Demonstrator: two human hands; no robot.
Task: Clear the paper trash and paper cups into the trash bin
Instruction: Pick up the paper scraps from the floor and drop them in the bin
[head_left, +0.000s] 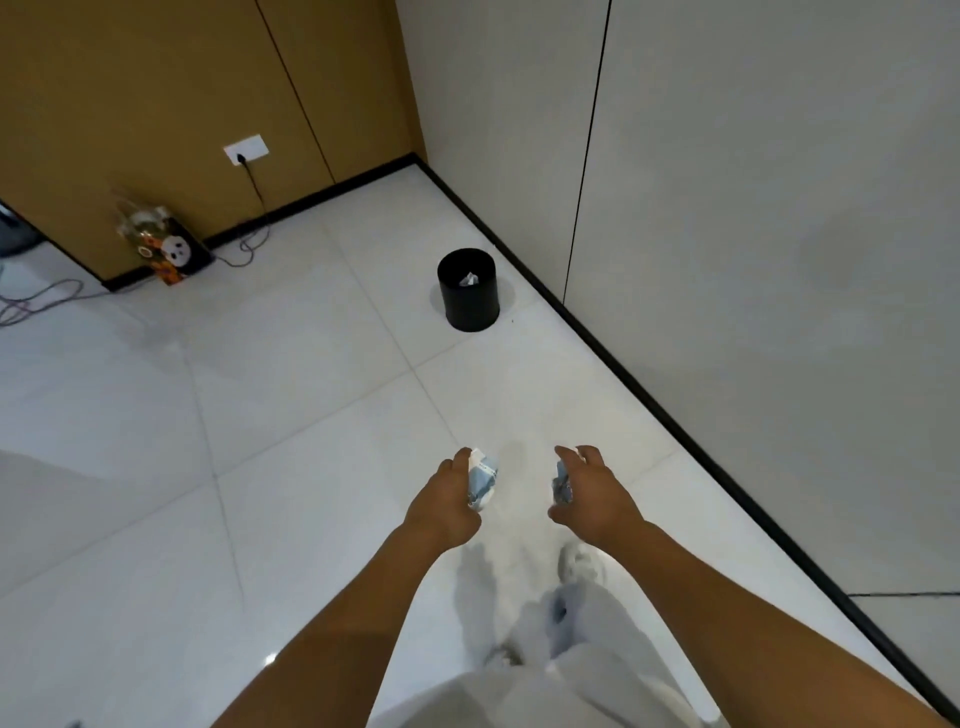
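A black round trash bin (470, 304) stands on the white tiled floor near the right wall, with a bit of crumpled paper (468, 280) showing inside it. My left hand (444, 512) holds a crumpled white-and-blue paper cup (483, 479). My right hand (597, 496) grips a second crumpled piece of white-and-blue paper (562, 486). Both hands are stretched out in front of me, well short of the bin and above the floor.
A grey wall (753, 234) with a black skirting runs along the right. A gift bag with a panda print (166, 249) leans on the brown wall at the left, beside a cable (249, 244) from a wall socket. My legs and shoes are below.
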